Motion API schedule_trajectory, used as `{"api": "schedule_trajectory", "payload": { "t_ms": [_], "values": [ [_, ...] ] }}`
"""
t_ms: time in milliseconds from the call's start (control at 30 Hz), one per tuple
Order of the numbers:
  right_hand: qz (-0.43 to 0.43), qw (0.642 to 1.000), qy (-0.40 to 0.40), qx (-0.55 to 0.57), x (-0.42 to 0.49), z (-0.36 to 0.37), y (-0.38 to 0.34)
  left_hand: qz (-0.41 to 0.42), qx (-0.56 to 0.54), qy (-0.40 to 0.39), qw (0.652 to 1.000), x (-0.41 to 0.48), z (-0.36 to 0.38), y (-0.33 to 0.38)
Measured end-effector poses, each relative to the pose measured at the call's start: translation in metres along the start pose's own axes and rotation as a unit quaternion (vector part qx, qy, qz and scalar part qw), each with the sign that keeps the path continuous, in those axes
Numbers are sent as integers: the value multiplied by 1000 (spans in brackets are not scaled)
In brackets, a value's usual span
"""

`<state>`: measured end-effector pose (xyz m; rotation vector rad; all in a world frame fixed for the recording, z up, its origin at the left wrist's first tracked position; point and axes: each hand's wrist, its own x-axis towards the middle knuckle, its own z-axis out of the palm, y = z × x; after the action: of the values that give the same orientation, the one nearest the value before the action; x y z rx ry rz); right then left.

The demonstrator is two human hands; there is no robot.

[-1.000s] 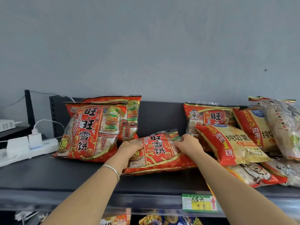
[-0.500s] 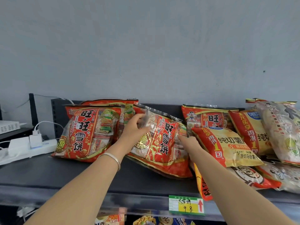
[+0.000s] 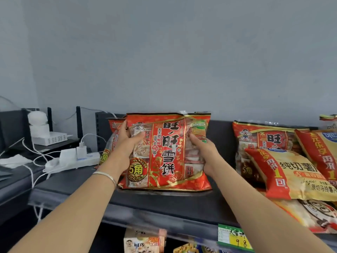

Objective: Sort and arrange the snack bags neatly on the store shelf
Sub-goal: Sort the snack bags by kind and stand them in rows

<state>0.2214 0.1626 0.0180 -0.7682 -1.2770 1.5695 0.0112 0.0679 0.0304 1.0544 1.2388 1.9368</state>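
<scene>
The large red crinkly plastic bag of rice crackers (image 3: 169, 156) stands upright at the left part of the dark grey metal shelf (image 3: 164, 203), directly in front of a matching red bag (image 3: 111, 126) that leans on the back panel. The left hand (image 3: 127, 141) grips its upper left edge, thumb across the front and fingers wrapped behind. The right hand (image 3: 206, 152) holds the right edge the same way, so both hands are closed on the one bag. Whether the bottom seam already rests on the shelf is hard to tell.

The step looks like squaring this bag against the one behind. It would go best with the bottom seam set flat and parallel to the shelf lip, top edges matched, label facing out. The contents are probably brittle, so a light squeeze suffices. Letting go one hand at a time should guard against it tipping forward, and leave it well apart from the yellow-and-red crisp bag (image 3: 299, 172) on the right
</scene>
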Motion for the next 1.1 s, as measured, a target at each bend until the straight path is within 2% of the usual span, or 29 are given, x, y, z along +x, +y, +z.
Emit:
{"api": "schedule_trajectory", "payload": {
  "t_ms": [100,233,300,400,467,567,600,667,733,833,900,1000,1100],
  "values": [
    [3,998,-62,12,-1,38,0,42,10,18,999,14,-36,10],
    [-43,998,-50,-12,7,95,12,80,58,65,993,37,-84,21],
    [-64,995,-9,-74,18,118,29,97,133,80,983,46,-102,22],
    [-85,969,34,-228,53,115,73,49,238,88,966,49,-117,2],
    [-84,966,65,-237,42,116,72,-19,214,102,971,49,-123,-16],
    [-77,985,120,-98,38,115,61,-50,107,71,990,51,-126,-33],
    [-69,984,137,-88,44,111,60,-46,90,62,993,51,-127,-33],
    [-43,981,145,-119,53,106,60,-48,80,45,995,54,-131,-35],
    [-12,979,118,-165,60,104,64,-69,82,19,994,56,-136,-34],
    [51,985,91,-134,66,107,72,-99,77,1,992,60,-140,-37],
    [38,977,108,-180,70,112,76,-110,81,-8,991,63,-142,-40],
    [24,979,153,-131,76,111,77,-126,74,2,989,68,-145,-43],
    [-9,968,182,-171,74,103,71,-120,60,32,990,70,-140,-42]
  ]
}}
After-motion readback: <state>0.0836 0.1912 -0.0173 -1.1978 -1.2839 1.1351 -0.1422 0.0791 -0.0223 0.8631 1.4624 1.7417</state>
